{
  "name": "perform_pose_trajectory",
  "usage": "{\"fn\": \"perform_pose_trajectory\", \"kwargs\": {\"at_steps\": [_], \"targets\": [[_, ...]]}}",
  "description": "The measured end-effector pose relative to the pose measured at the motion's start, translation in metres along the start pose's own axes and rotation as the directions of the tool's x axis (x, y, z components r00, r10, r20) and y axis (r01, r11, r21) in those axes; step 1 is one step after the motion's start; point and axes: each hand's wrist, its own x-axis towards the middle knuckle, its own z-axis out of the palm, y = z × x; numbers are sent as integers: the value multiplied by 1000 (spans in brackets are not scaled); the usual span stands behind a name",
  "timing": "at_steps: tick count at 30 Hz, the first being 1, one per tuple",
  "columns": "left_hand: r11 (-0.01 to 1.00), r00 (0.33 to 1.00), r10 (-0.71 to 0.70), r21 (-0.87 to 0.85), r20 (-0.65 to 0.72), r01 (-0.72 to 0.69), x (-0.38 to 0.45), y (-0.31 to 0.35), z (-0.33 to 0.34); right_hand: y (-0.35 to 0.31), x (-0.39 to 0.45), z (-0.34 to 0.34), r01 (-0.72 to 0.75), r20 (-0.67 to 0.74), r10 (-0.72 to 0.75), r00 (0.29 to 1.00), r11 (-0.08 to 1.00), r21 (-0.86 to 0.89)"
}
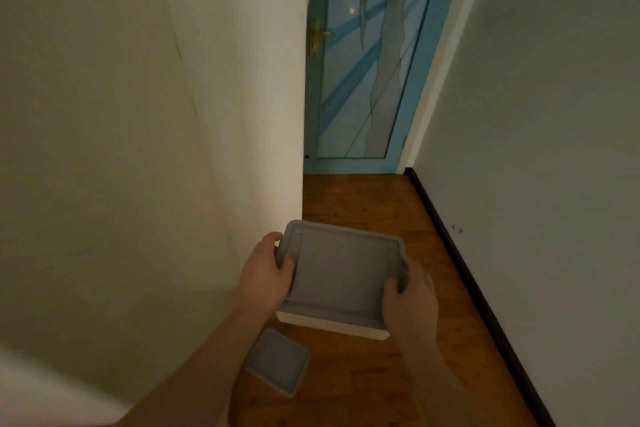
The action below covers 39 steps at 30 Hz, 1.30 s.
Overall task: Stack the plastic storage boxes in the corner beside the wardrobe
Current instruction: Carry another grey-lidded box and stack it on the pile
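Note:
A plastic storage box (341, 274) with a grey lid and a pale body is held up above the wooden floor, seen from the top. My left hand (265, 274) grips its left edge, thumb on the lid. My right hand (410, 298) grips its right edge the same way. A smaller grey-lidded box (278, 360) lies on the floor below and to the left, close to the tall pale panel (138, 149) on my left.
A narrow strip of wooden floor (367, 198) runs ahead between the pale panel and a white wall (536, 114) with a black skirting board. A blue glazed door (363, 62) with a brass handle closes the far end.

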Motion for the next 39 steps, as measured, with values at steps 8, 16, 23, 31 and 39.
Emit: {"fn": "perform_pose_trajectory", "kwargs": {"at_steps": [8,16,23,31,39], "targets": [[996,990,76,-35,-119,-81,-46,70,-78,-61,-37,-72,131,-69,-126,990,988,77],[997,963,30,-66,-268,-49,-160,120,-122,-69,-103,-145,278,-99,-266,959,950,141],[995,903,-58,-103,-425,15,-290,137,-163,-75,-190,-194,351,-17,-356,934,913,209],[993,843,-114,-98,-526,73,-384,116,-236,-118,-284,-212,427,52,-454,889,865,263],[989,736,-142,-125,-662,78,-484,70,-359,-200,-414,-190,517,102,-585,805,775,363]]}}
